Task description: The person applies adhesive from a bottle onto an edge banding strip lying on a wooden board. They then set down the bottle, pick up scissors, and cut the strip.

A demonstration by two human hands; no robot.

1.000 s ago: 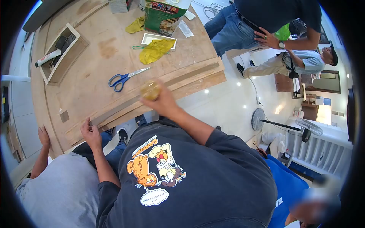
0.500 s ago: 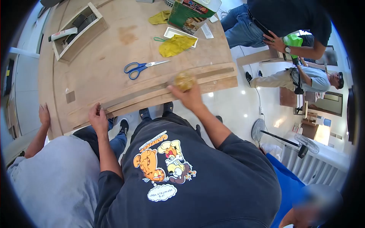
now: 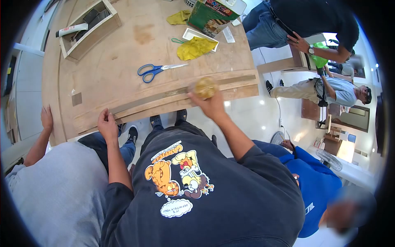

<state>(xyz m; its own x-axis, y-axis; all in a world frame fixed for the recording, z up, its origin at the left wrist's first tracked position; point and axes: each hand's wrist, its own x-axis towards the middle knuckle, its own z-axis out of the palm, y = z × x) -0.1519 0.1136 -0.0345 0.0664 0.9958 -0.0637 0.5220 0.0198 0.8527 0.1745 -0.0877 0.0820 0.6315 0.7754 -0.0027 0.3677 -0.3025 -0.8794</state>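
A long thin brown strip (image 3: 144, 100) runs along a pale wooden board (image 3: 238, 91) at the near edge of the worktable. At the strip's left end, the thumb and fingers of my left hand (image 3: 108, 125) are pinched on it. My right hand (image 3: 214, 106) grips a round, see-through amber object (image 3: 205, 87) over the strip's right half. Blur hides whether that object is a tape roll or a small jar. Just left of it, the strip looks shiny. Blue-handled scissors (image 3: 155, 71) lie beyond the board, blades pointing right.
On the worktable (image 3: 119, 78) are a wooden box (image 3: 115, 20) with a white tube (image 3: 72, 30), a yellow cloth (image 3: 196, 48) on a white tray, and a green contact cement can (image 3: 212, 18). A co-worker's hand (image 3: 47, 118) rests at the left edge. Other people stand right.
My right hand and the amber object have shifted slightly right along the strip. My left hand stays at its end. A person in blue now shows more at lower right.
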